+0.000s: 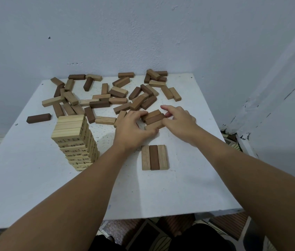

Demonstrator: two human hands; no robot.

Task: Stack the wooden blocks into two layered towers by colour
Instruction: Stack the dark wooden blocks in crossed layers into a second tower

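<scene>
Leftmost, a finished pale numbered tower is seen near the left forearm, where a careless sweep could topple it. Further right, a set of three brown blocks is pinched between the left hand and right hand, both curled round its ends. If squeezed unevenly, it could buckle before reaching the base layer nearer the table's front edge.

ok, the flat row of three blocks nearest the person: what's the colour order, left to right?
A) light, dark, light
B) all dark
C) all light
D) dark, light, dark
A: the row of three blocks lies flat on the table with one dark block between two light ones, nearer the person than both hands.
</scene>
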